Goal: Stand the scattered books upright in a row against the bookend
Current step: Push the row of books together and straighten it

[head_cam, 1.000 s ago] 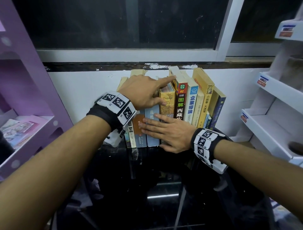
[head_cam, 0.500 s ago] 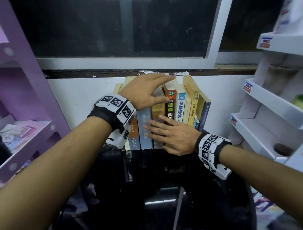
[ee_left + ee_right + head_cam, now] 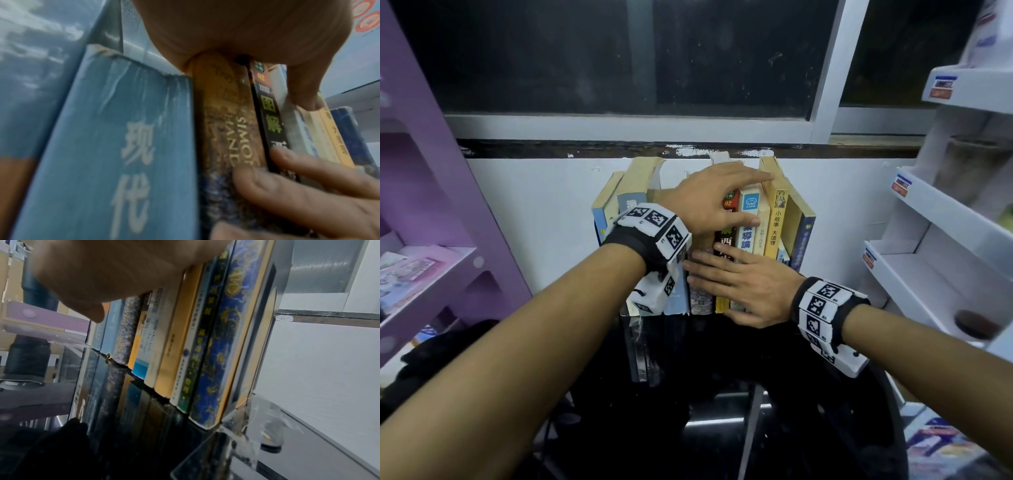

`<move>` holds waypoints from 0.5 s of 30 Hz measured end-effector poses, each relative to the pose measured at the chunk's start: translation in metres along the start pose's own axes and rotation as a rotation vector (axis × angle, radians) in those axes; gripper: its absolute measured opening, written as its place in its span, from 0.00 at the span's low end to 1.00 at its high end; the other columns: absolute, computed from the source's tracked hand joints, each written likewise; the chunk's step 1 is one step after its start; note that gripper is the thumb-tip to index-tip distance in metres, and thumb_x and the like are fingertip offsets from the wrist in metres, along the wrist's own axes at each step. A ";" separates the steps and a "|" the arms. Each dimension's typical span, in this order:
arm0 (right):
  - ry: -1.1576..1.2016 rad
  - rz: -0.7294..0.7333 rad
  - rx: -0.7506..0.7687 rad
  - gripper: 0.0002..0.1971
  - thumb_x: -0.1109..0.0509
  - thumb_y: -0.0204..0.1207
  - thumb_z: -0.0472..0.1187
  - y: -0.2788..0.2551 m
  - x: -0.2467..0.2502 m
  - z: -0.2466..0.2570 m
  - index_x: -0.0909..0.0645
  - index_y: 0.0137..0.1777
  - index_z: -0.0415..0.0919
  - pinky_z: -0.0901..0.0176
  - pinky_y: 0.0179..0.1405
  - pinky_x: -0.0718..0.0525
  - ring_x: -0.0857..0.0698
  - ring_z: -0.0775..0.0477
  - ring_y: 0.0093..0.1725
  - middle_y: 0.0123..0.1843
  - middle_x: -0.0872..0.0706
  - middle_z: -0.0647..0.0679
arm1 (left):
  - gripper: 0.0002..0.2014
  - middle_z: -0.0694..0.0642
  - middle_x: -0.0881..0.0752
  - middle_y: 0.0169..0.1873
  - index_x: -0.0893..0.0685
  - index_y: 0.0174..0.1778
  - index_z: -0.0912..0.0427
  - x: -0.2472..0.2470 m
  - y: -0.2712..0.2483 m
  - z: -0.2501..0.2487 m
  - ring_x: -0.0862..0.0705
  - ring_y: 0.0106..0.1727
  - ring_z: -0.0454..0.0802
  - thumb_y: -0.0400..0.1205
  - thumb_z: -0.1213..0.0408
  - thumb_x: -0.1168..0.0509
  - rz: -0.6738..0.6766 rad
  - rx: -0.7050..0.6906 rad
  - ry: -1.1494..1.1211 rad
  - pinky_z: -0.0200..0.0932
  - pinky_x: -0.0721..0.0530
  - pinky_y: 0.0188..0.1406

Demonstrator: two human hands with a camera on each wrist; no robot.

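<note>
Scene: your two hands square up a row of books (image 3: pixel 753 226) standing spines-out on a black glass worktop (image 3: pixel 722 394), backed by a white wall under a dark window.

Left hand: your left hand (image 3: pixel 709 202) lies over the tops of the middle books, fingers (image 3: pixel 756 178) straight and reaching toward the yellow-spined book (image 3: pixel 777 219); it presses and clasps nothing.

Right hand: your right hand (image 3: pixel 753 287) is flat against the lower spines, fingers (image 3: pixel 292 160) spread across the brown book (image 3: pixel 224 116) and the black-spined book (image 3: pixel 267 116), pushing rather than gripping.

Bookend: a clear bookend (image 3: pixel 265 331) stands at the far end of the row from the brown book, touching the cover of the dark blue patterned book (image 3: pixel 222 344).

Row: every book in view is upright; those left of the brown book, such as the pale blue book (image 3: pixel 115 146), lean slightly, and no support shows on that side.

Stage: by the look of it, final tidying of a nearly finished row.

Risk: if you lift both hands at once, the unsupported books left of the brown book may topple outward.

Risk: if you shove hard toward the bookend, it may slide on the slick glass and let the row slacken.
</note>
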State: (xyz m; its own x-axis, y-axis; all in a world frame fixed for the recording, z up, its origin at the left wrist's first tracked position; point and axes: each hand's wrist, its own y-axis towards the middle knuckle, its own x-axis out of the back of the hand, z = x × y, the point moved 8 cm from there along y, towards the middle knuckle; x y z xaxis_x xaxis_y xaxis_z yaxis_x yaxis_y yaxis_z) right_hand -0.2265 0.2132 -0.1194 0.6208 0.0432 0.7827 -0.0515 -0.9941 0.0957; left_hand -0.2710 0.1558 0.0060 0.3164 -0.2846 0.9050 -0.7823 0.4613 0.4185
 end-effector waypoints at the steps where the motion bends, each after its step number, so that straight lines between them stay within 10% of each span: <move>1: 0.002 0.003 -0.001 0.38 0.43 0.80 0.56 0.001 -0.001 0.000 0.45 0.85 0.38 0.40 0.85 0.56 0.55 0.42 0.87 0.87 0.49 0.41 | 0.35 0.49 0.25 0.74 0.35 0.80 0.41 0.000 0.000 0.000 0.30 0.76 0.51 0.77 0.39 0.35 0.000 -0.010 0.006 0.58 0.29 0.74; 15: 0.011 -0.009 0.001 0.39 0.42 0.79 0.57 0.007 -0.006 -0.004 0.46 0.85 0.36 0.42 0.85 0.58 0.54 0.43 0.86 0.87 0.49 0.41 | 0.36 0.54 0.30 0.79 0.38 0.82 0.46 0.002 -0.002 0.001 0.39 0.83 0.53 0.79 0.51 0.31 0.025 -0.017 0.020 0.52 0.38 0.80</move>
State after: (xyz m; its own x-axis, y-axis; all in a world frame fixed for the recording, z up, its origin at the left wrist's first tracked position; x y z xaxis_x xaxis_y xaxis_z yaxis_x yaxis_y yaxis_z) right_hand -0.2341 0.2064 -0.1210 0.6124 0.0536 0.7887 -0.0449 -0.9937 0.1025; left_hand -0.2693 0.1530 0.0066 0.3077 -0.2559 0.9164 -0.7809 0.4823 0.3969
